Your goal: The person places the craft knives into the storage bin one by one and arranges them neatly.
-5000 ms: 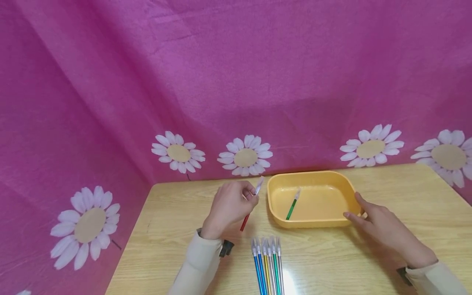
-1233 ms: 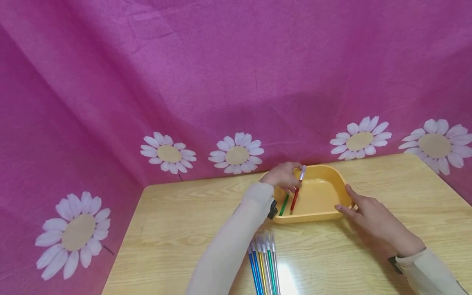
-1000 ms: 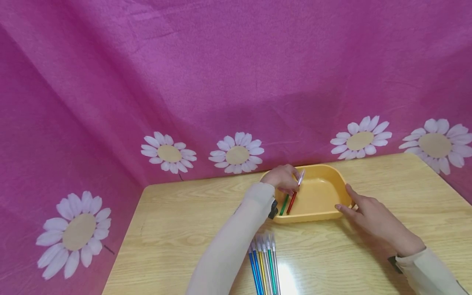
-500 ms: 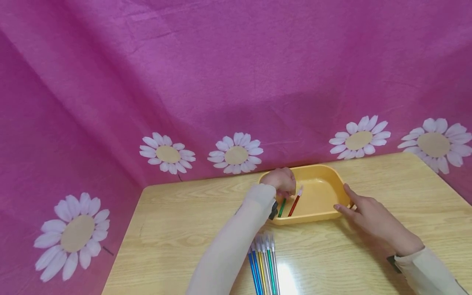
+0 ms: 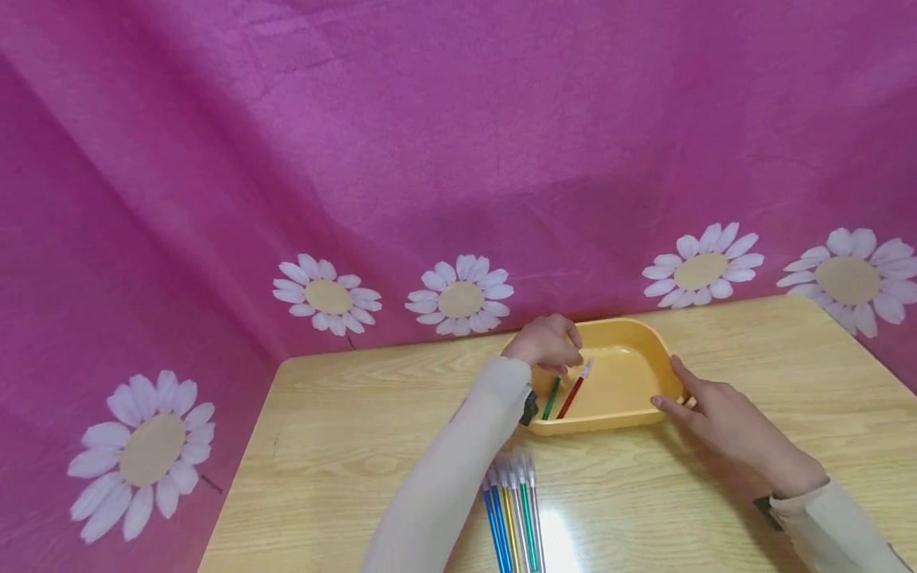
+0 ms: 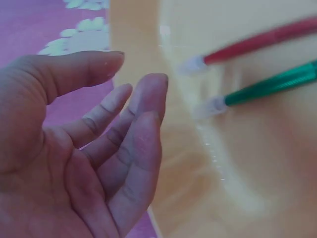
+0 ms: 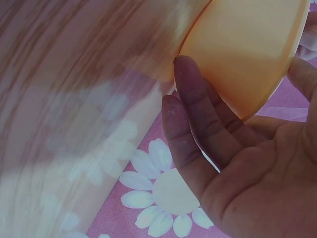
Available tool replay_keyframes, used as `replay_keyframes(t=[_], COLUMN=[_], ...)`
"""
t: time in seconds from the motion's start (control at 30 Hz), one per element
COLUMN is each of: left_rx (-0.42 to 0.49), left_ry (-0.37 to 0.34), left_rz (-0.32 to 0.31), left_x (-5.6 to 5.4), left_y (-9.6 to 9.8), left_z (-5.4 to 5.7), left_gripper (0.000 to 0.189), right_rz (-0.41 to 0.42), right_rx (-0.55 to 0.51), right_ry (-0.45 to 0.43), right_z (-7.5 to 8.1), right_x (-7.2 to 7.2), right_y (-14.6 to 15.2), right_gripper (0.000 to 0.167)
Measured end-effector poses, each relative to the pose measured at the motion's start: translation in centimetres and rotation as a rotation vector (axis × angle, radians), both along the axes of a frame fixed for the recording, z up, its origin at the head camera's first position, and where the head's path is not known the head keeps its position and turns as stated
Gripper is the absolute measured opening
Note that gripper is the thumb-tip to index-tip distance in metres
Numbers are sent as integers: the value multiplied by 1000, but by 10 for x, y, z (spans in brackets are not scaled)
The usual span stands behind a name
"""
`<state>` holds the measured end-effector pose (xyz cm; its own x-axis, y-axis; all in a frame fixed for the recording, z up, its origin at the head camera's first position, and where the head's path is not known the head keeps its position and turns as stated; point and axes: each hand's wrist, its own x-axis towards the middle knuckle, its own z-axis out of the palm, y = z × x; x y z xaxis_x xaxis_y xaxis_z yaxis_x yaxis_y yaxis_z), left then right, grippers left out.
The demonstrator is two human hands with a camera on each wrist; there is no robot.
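Observation:
Inside a yellow plastic tray (image 5: 626,386) lie two pen-shaped craft knives with clear tapered caps, one red (image 5: 571,396) and one green (image 5: 551,399). My left hand (image 5: 546,342) hovers over the tray's left part, with its palm bare and its fingers apart from both knives. In the left wrist view, the red knife (image 6: 262,42) and the green knife (image 6: 272,85) are close to the fingertips. My right hand (image 5: 738,426) holds the tray's right end, thumb at the rim and fingers along the outer wall (image 7: 237,54).
Several more capped knives (image 5: 514,517), blue, gold, silver and green, lie side by side on the wooden table (image 5: 344,461) in front of the tray. A magenta cloth (image 5: 573,159) printed with white daisies hangs behind the table and to its left.
My left hand carried the red knife from left of the tray into it and let go. The red knife now lies right of the green one. My right hand stays on the tray.

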<state>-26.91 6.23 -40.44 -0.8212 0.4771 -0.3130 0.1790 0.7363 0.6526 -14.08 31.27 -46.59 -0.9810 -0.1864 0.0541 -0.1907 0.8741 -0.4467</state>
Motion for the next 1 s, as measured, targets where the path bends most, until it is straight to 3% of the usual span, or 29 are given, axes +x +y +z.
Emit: replay_keyframes(t=[0.13,0.53,0.73,1.0], left_rx=[97,287,326,384], left_ry=[18,148,202,165], left_rz=[-29,-60,-40,11], left_x=[5,26,37,52], left_y=[-8,-47,-63,-83], left_z=[10,30,30,24], left_gripper=[28,23,20,20], right_rz=[-6,8,13,16], right_rx=[5,0,-1,5], right_ry=[-9,-10,-1,5], right_z=[0,1,0,-2], right_x=[0,0,-1,-2], right_y=[0,-1,0,1], right_gripper=[85,84,84,83])
